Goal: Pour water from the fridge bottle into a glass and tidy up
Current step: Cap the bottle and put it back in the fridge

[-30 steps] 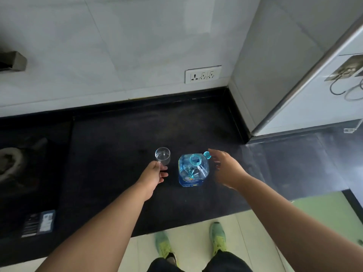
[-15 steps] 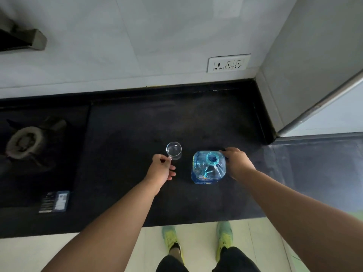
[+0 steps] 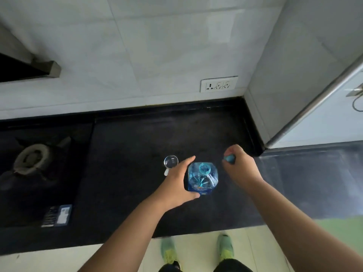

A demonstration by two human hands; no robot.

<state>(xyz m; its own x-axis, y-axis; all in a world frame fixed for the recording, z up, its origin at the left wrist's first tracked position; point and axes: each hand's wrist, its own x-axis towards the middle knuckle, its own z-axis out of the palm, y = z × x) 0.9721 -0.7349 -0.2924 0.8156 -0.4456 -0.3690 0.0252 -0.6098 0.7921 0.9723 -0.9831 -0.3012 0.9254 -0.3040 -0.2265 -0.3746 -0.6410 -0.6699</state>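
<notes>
**Bottle uncapped, glass waiting on dark counter**

A person stands at a black counter (image 3: 137,154), the blue bottle (image 3: 203,178) upright near its front edge with its neck open. The left hand (image 3: 176,185) wraps the bottle's left side, fingers up along the far side and thumb curled round the near corner at the label. The right hand (image 3: 241,165), just to the bottle's right and not touching it, is closed around a blue cap (image 3: 229,158). The small clear glass (image 3: 171,161) stands just beyond the left hand's fingers, apart from the bottle.

The bottle looks square-sided, thin-walled plastic and seems largely full, so it is likely heavy for one hand and apt to buckle if squeezed; a cold bottle may also be slick. A firm hold low on the body, with a second hand under the base or shoulder once the cap is set down, would likely steady the pour. The glass is light, narrow-mouthed and breakable, easily tipped by a knock.

The water level cannot be read from above, nor whether the glass holds anything. A pale shape beside the glass is unclear. Most of the cap is hidden in the fist. The hob (image 3: 31,160) at left sits in shadow.
</notes>
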